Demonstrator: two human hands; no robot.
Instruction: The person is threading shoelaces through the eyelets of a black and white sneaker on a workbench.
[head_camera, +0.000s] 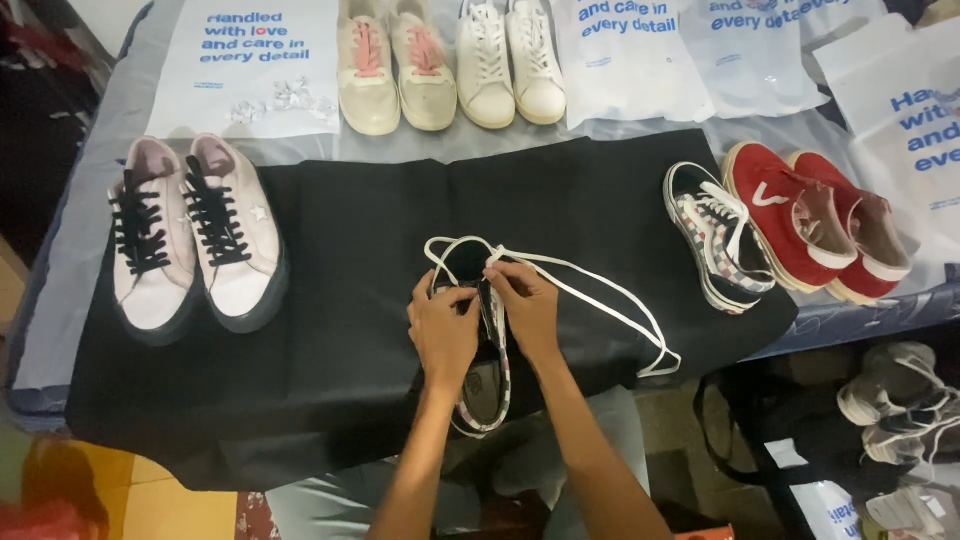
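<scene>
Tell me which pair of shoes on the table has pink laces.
The beige pair at the top edge, left of the white pair. The pale pink pair has black laces, and the red pair shows no pink laces.

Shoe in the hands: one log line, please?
left hand holds shoe | right hand pinches white lace | black cloth under

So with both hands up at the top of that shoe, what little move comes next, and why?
Probably drawing the white lace snug. Both the left hand and the right hand pinch it at the dark checkered shoe, while long slack loops lie across the black cloth.
</scene>
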